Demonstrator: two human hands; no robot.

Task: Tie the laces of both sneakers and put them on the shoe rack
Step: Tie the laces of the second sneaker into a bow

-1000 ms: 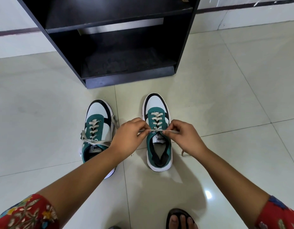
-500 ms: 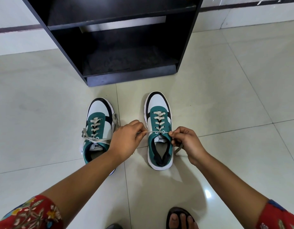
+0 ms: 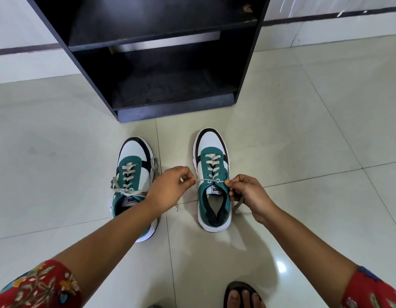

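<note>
Head view: both hands, left hand [image 3: 170,187] and right hand [image 3: 248,193], pinch the right sneaker's [image 3: 212,181] lace [image 3: 203,180] in their fingers; shoe rack [image 3: 161,63] shelves hold nothing.

Short red floral-print sleeves [image 3: 37,285] on both bare forearms, dark open-toed sandal [image 3: 241,293] on one foot

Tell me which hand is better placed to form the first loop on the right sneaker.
Probably the right hand: its lace end hangs slack below the grip beside the right sneaker. The left hand pinches its end pulled taut.
</note>
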